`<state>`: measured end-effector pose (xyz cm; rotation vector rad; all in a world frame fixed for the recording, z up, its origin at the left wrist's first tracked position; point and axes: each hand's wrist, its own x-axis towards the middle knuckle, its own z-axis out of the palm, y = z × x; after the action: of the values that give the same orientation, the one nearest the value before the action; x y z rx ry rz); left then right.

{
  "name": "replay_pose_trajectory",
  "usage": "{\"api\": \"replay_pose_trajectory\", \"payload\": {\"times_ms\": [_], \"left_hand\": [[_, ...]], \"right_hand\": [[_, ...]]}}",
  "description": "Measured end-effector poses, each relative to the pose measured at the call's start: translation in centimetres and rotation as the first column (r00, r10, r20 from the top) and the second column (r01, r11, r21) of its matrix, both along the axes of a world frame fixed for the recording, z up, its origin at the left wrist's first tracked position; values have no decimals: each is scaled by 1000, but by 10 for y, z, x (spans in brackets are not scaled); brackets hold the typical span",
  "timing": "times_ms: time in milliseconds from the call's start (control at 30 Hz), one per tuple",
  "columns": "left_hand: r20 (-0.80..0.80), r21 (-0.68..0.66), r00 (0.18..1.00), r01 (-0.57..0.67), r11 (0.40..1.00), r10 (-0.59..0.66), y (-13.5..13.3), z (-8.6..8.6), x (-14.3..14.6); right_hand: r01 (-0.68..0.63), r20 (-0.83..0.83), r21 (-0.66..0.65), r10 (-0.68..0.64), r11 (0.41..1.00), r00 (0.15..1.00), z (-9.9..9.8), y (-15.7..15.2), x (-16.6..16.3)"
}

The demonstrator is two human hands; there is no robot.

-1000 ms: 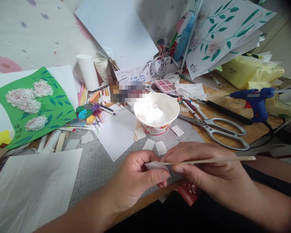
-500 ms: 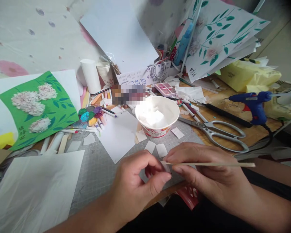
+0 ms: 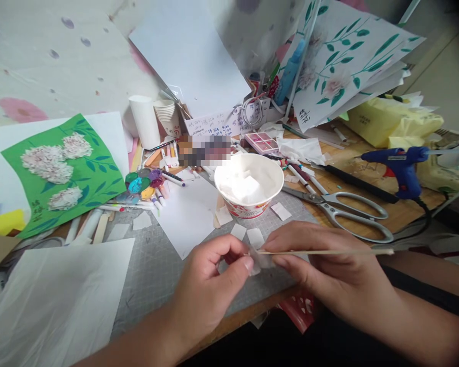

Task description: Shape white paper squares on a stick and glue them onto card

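The right hand (image 3: 332, 272) grips the thin wooden stick (image 3: 352, 252) between its thumb and fingers, and the left hand (image 3: 210, 278) is curled, with thumb and index finger pinching the small white paper (image 3: 255, 262) at the left end of the stick. Paper and stick are held between the 2 hands, above the near part of the grey cutting mat (image 3: 156, 278).

What could go wrong, in my judgement, is a tear: the paper seems very thin, so if the left fingers pull while the stick is turned, it may break. It could also slip off the stick — only the fingertips hold it there. Because the hands are close to the near edge of the table (image 3: 229, 326), a dropped piece might fall beyond this edge.

The paper looks pale, a little see-through and creased; whether it goes fully around the stick, I cannot tell. The stick is slim, straight and light in colour, almost level, with its right end showing beyond the hand. Farther away, 2 paper squares (image 3: 255, 238) lie on the mat, on the near side of the white bowl (image 3: 248, 210).
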<state>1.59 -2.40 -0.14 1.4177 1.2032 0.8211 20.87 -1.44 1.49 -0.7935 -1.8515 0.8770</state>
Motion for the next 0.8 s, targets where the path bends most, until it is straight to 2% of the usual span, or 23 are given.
{"api": "replay_pose_trajectory", "payload": {"times_ms": [100,167,233,300,367,467,500,567,600,633,667,700,767,800], "left_hand": [[79,32,995,-62,998,59,4,-5,-7],[101,77,984,-151,985,143,8,-5,-12],[83,169,967,-253,953,242,17,0,-16],[-4,299,947,-306,904,322,30,11,-16],[-154,410,916,-282,868,370,47,26,-13],[-368,504,858,-140,852,359,69,46,-6],[-419,564,822,-98,820,386,72,50,-3],[-431,700,775,-34,713,461,68,54,2],[-398,757,782,-16,653,480,62,53,5],[-344,785,824,-11,620,451,53,51,8],[-276,787,884,-18,616,378,43,48,10],[-234,748,935,-1,663,265,32,44,13],[-150,572,988,65,817,26,13,33,18],[-79,434,994,104,895,-77,7,28,20]], "right_hand": [[115,-28,-13,-115,993,993,3,4,6],[180,-73,-54,-183,982,980,4,8,12],[213,-135,-121,-229,970,964,5,14,18],[213,-211,-191,-252,958,945,4,20,22],[178,-291,-252,-250,951,923,2,25,24],[79,-403,-337,-220,938,889,-1,27,24],[43,-436,-358,-208,933,875,-2,27,25],[-14,-483,-387,-190,922,855,-1,23,25],[-36,-494,-394,-179,918,851,0,21,25],[-57,-495,-403,-165,913,853,1,18,26],[-79,-489,-412,-147,908,860,2,16,26],[-98,-483,-422,-132,902,866,3,13,26],[-132,-475,-430,-99,893,875,4,9,25],[-144,-469,-430,-84,891,879,4,7,24]]}}
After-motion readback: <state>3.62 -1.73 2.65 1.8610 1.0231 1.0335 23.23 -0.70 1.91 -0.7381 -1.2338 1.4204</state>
